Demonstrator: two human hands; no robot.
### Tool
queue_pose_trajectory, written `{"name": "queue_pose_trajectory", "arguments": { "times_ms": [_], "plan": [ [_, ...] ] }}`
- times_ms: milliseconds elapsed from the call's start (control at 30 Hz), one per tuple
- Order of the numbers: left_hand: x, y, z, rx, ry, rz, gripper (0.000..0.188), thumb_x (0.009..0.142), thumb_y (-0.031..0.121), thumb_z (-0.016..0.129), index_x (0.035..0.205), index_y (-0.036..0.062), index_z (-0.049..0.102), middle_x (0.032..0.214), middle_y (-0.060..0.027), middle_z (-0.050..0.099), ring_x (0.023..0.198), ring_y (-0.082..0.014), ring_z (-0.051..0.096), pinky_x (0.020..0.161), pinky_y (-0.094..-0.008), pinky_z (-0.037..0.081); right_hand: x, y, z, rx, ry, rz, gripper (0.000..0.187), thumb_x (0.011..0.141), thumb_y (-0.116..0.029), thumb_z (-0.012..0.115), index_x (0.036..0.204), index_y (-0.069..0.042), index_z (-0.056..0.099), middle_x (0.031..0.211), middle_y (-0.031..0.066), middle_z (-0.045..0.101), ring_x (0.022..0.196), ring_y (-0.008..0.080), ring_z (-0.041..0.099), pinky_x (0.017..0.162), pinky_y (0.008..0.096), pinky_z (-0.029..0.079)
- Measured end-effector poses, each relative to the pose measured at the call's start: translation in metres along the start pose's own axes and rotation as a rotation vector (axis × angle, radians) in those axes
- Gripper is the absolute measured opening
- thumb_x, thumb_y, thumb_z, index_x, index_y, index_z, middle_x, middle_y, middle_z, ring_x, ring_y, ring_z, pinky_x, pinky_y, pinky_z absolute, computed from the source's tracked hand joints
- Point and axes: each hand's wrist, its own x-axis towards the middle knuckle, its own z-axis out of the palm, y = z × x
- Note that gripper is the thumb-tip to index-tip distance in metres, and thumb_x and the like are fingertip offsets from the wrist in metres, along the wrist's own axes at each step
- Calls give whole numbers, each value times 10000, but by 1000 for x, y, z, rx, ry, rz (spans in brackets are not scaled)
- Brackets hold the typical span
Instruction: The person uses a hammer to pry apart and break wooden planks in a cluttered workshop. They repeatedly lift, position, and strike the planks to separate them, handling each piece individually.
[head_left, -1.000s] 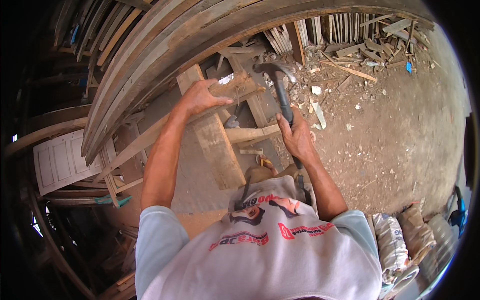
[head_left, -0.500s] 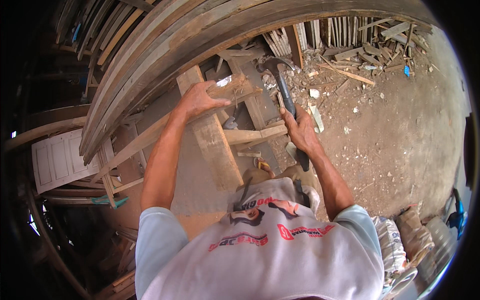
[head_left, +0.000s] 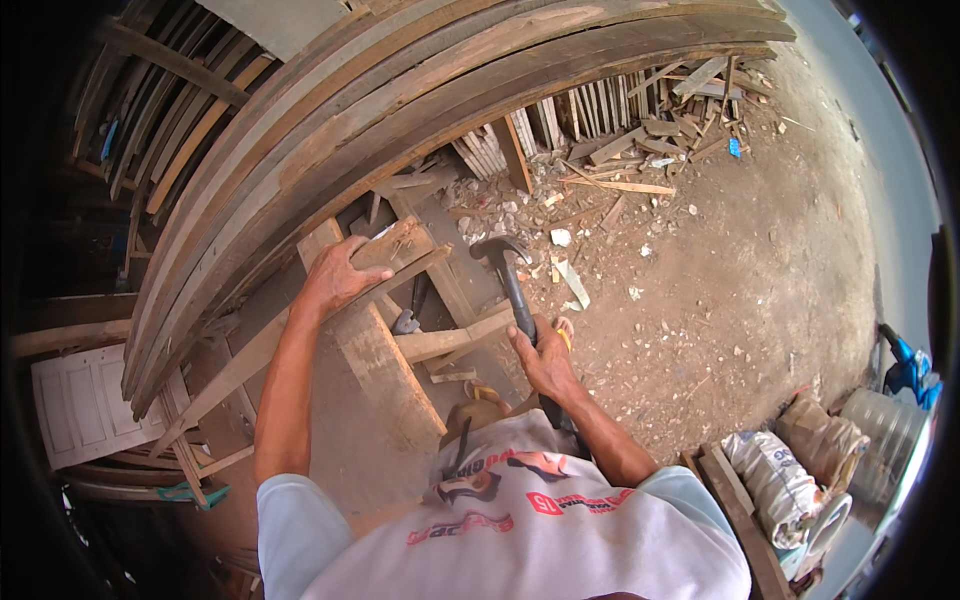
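My right hand [head_left: 545, 360] is closed around the dark handle of a claw hammer [head_left: 514, 292]. The hammer stands tilted, its metal head on the far side of my fist, apart from the wood. My left hand [head_left: 338, 278] grips a rough wooden board [head_left: 402, 245] near its splintered end, thumb over the top. That board runs back to the lower left past my forearm. Beneath it is a low wooden stand [head_left: 385, 375] made of a wide plank and crosspieces. A small grey object [head_left: 406, 322] shows between its parts, too unclear to name.
Long stacked planks [head_left: 390, 95] arch across the far left. Scrap wood [head_left: 670, 140] and chips litter the dirt floor [head_left: 740, 270]. A pale panelled door [head_left: 95, 405] leans at the left. White sacks [head_left: 770, 480] and a clear plastic container [head_left: 880, 435] stand at the lower right.
My view has turned, so the scene sits further left and lower. The hammer and my right hand have come nearer to me. My left hand keeps its grip on the board.
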Motion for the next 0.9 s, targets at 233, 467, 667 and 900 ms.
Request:
{"name": "queue_pose_trajectory", "arguments": {
  "times_ms": [233, 467, 667, 900],
  "plan": [
    [-20, 9, 44, 270, 188, 172, 1101, 689, 516, 912, 1545, 66, 385, 1435, -147, 487, 1413, -314, 409, 1151, -470, 334, 0, 14, 1, -31, 6, -7, 482, 1021, -497, 590, 1067, -18, 619, 717, 174, 647, 694, 334, 642, 690, 466, 478],
    [-24, 7, 62, 214, 311, 206, 938, 698, 357, 894, 1476, 77, 450, 1315, -119, 527, 1295, -315, 481, 1100, -461, 357, 26, -39, -8, 103, 43, -164, 421, 1034, -415, 592, 1107, -1, 567, 745, 217, 664, 684, 367, 679, 670, 475, 508],
    [-29, 14, 60, 222, 273, 106, 930, 685, 303, 884, 1475, 87, 444, 1368, -124, 506, 1324, -315, 466, 1147, -488, 341, 59, -42, -18, -150, -105, -108, 444, 1042, -420, 587, 1063, 23, 562, 749, 229, 618, 696, 342, 633, 661, 476, 492],
    [-28, 11, 63, 245, 304, 123, 925, 671, 331, 890, 1458, 89, 469, 1310, -116, 528, 1311, -310, 474, 1149, -453, 348, 52, -62, -35, 227, 46, -162, 485, 1064, -480, 545, 1087, 1, 595, 713, 140, 612, 669, 264, 613, 646, 444, 491]
  ]
}}
